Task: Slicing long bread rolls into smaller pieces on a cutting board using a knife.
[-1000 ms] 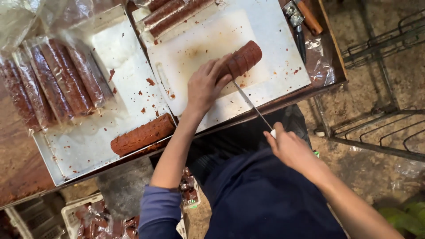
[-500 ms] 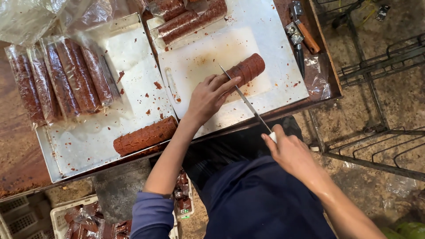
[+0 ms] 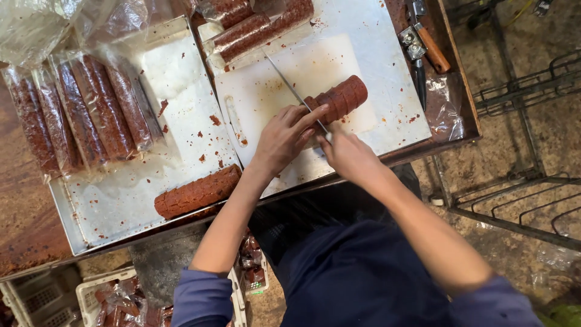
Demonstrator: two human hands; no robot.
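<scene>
Left hand [image 3: 284, 136]: palm down on the near end of the red-brown log [image 3: 338, 100], fingers spread along it, fingertips [image 3: 319, 109] right beside the blade.
Right hand [image 3: 350, 154]: grip closed around the handle of the knife [image 3: 296, 94]; handle itself hidden inside the fist.
Knife: long thin blade laid across the log, tip pointing away toward the far wrapped logs [image 3: 260, 27].
Log: on the white cutting board [image 3: 284, 72], scored into rounds, lying at a slant.
Nearby: another bare log [image 3: 196, 192] at the near edge of the metal tray [image 3: 109, 206]; wrapped logs in plastic [image 3: 78, 118] at the left; a wooden-handled tool [image 3: 426, 45] on the counter [image 3: 24, 224].
Risk, fingers: likely a nick, with fingertips so close to the edge.
Risk, log: could roll under pressure, giving uneven slices.
Risk, crumbs: possibly a slippery board.
</scene>
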